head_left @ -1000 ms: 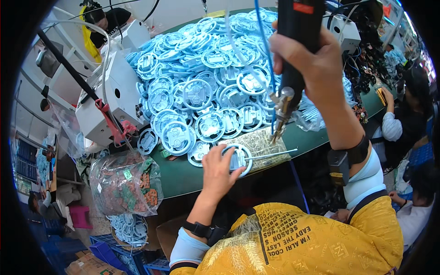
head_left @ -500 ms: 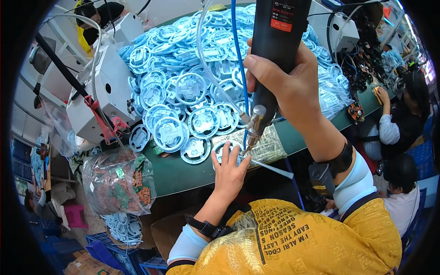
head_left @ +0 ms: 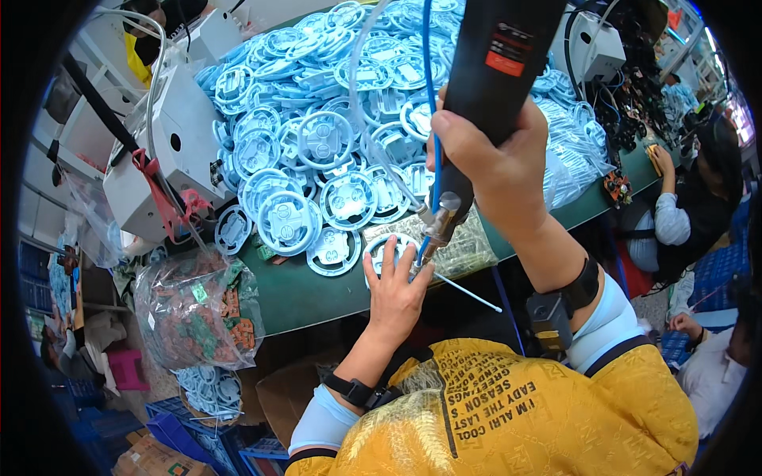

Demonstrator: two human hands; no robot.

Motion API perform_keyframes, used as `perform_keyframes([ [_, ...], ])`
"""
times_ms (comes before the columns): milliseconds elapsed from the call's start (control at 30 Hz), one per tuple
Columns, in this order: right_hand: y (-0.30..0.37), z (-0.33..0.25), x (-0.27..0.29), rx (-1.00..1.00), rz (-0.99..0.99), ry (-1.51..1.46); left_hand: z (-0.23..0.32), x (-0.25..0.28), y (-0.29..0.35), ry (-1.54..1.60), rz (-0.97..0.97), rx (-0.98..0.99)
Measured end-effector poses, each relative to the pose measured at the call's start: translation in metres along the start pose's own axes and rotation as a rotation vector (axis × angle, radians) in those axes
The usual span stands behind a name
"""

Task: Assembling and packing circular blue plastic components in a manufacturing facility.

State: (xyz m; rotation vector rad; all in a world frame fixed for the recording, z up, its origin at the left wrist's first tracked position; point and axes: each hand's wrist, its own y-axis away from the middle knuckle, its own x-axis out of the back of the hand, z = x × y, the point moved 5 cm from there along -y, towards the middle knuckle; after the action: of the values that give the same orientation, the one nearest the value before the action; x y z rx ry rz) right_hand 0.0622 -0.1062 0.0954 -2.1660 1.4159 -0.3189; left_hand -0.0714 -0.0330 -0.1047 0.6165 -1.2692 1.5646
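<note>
We have our left hand (head_left: 396, 300) laid over 1 light-blue plastic toy steering wheel (head_left: 379, 254), its fingers moderately spread across it; whether they pinch the rim, we cannot tell. That wheel sits on a clear-wrapped packet (head_left: 468, 251) near the front edge of the green counter (head_left: 294, 297), and a thin white stick (head_left: 472, 294) juts out beside it to the right. Our right hand (head_left: 506, 163) wraps its fingers around a black electric screwdriver (head_left: 500, 91), whose metal tip points down just beside our left fingertips. Beyond lies a heap of similar light-blue wheels (head_left: 324, 139).
</note>
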Motion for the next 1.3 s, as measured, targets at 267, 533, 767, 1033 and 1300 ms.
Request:
perform_keyframes([
  [267,0.013,-0.008,-0.009,0.008,-0.016,0.013,-0.003,-0.004,0.002,-0.032,-0.004,0.014],
  [533,0.027,-0.023,-0.014,-0.001,-0.031,0.081,-0.002,-0.004,0.005,-0.015,0.003,-0.001],
  [767,-0.005,-0.016,-0.008,0.065,0.011,0.091,0.003,-0.001,0.003,-0.035,-0.001,-0.011],
  [1033,-0.054,-0.023,0.002,-0.072,-0.123,-0.006,-0.012,0.052,0.041,0.083,0.171,0.124],
  [1300,-0.042,-0.014,-0.034,-0.069,-0.185,-0.060,-0.042,0.066,0.065,0.087,0.106,0.333],
])
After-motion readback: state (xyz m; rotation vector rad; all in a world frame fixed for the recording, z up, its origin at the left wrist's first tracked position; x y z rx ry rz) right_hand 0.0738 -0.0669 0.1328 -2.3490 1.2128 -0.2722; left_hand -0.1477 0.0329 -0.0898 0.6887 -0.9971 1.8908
